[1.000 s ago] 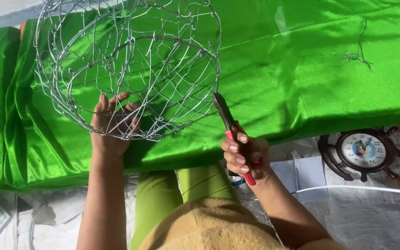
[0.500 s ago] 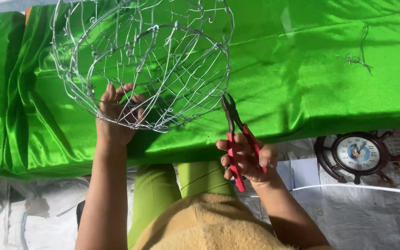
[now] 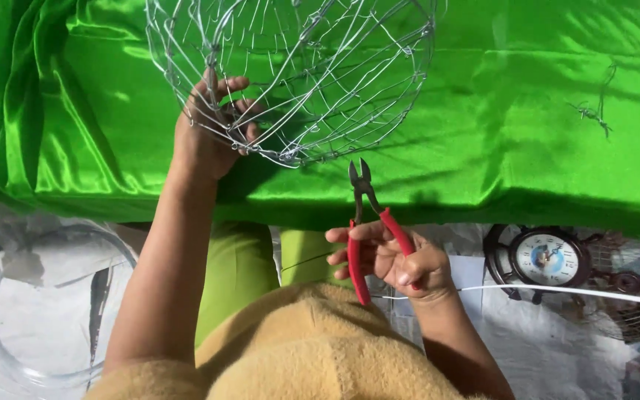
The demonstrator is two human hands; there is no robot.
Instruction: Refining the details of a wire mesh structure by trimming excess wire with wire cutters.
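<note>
Wire frame basket (image 3: 312, 67): round, silver, resting on the green satin cloth (image 3: 520, 133) over the table. Left hand (image 3: 205, 133): fingers hooked through the frame's lower rim, gripping the wires. Right hand (image 3: 401, 263): fingers wrapped around red-handled cutting pliers (image 3: 368, 222), tips parted, pointing up just below the frame, not touching. Ornate clock (image 3: 550, 258): on the floor, right.
</note>
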